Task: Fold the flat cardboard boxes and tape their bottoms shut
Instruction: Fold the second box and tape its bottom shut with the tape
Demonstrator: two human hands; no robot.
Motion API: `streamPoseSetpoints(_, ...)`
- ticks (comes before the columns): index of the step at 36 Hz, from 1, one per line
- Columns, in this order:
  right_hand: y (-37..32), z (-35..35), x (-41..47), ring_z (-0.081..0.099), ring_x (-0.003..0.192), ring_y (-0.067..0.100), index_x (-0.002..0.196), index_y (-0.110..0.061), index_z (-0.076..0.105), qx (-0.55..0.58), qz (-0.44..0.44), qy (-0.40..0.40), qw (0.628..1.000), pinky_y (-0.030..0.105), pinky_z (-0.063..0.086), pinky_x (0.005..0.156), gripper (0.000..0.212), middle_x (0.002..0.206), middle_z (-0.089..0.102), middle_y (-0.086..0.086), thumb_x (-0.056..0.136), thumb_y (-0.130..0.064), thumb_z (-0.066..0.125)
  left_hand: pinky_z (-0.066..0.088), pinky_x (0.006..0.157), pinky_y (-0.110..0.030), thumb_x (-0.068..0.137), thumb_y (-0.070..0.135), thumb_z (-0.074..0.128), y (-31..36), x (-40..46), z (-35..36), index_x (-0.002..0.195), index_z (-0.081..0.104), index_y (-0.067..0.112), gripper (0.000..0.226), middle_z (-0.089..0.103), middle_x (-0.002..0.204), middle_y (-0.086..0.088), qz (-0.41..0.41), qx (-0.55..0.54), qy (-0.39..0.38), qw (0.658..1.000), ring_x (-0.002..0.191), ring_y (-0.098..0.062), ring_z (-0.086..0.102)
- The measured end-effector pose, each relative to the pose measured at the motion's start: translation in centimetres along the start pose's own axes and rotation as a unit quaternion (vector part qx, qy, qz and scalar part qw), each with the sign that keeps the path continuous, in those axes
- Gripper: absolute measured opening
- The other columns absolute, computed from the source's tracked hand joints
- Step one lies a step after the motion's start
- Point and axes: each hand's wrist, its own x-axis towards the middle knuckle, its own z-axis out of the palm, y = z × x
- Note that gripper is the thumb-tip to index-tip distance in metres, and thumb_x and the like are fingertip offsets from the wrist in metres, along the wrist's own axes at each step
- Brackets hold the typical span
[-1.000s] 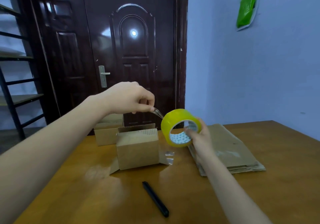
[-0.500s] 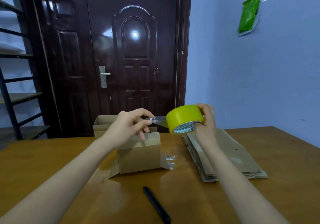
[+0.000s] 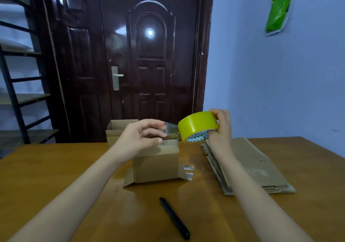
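Fingers [image 3: 223, 119] of my right hand [image 3: 221, 127] grip the yellow tape roll [image 3: 197, 125] above the desk [image 3: 56, 176], while my left hand [image 3: 141, 137] pinches the free end of the clear tape strip [image 3: 171, 128] pulled leftward from it, both held just over the folded box [image 3: 155, 164]. Nearest me lies a black pen [image 3: 174, 218], then that box standing with its flaps splayed on the desk and a stack of flat cardboard boxes [image 3: 246, 167] to its right under my right wrist. Behind sits a second folded box [image 3: 119, 129], open-topped, before the dark door [image 3: 149, 54].
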Motion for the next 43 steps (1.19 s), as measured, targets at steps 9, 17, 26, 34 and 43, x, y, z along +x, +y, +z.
streamPoseSetpoints(9,-0.8,0.6,0.1,0.046,0.096,0.011,0.101,-0.014,0.053,-0.01,-0.01,-0.007,1.0,0.0,0.034,0.074,0.045,0.106,0.044,0.006,0.062,0.002,0.038,0.058,0.08,-0.029,0.085,0.016,0.062,-0.3,-0.1,1.1,0.099,0.068,0.009,0.017,0.074,0.091,-0.007,-0.044,-0.141,0.139,0.979,0.089,-0.02,0.07)
streamPoseSetpoints(17,-0.8,0.9,0.6,0.05,0.095,0.019,0.105,-0.023,0.046,-0.018,0.003,-0.081,0.997,0.017,0.039,0.067,0.05,0.105,0.053,0.005,0.075,0.018,0.043,0.06,0.07,-0.027,0.089,0.009,0.063,0.4,1.5,1.7,0.094,0.067,0.012,0.007,0.072,0.073,-0.004,-0.103,-0.171,0.231,0.952,0.072,-0.018,0.071)
streamPoseSetpoints(26,-1.7,0.8,2.8,0.045,0.098,0.012,0.118,-0.014,0.045,-0.115,-0.017,-0.149,0.982,0.012,0.036,0.064,0.042,0.111,0.048,0.0,0.083,0.01,0.049,0.059,0.065,-0.024,0.088,0.0,0.063,1.1,3.5,0.3,0.111,0.058,0.014,0.028,0.07,0.079,-0.014,-0.128,-0.121,0.228,0.957,0.069,-0.019,0.07)
streamPoseSetpoints(34,-0.6,0.5,5.3,0.051,0.091,0.03,0.115,-0.006,0.047,-0.421,-0.165,-0.204,0.869,0.038,0.042,0.063,0.049,0.103,0.05,0.013,0.071,0.014,0.056,0.059,0.063,-0.025,0.086,-0.003,0.064,1.6,4.8,-2.0,0.114,0.06,0.014,0.033,0.071,0.073,-0.012,-0.068,0.031,0.253,0.965,0.065,-0.018,0.07)
streamPoseSetpoints(43,2.7,-2.2,6.2,0.055,0.055,0.03,0.077,-0.007,0.057,-0.493,-0.229,-0.149,0.826,0.032,0.041,0.053,0.051,0.065,0.054,0.008,0.033,0.017,0.068,0.059,0.077,-0.036,0.086,0.011,0.068,1.0,4.8,-2.7,0.121,0.055,0.008,0.037,0.073,0.074,-0.008,-0.078,0.09,0.221,0.968,0.075,-0.018,0.072)
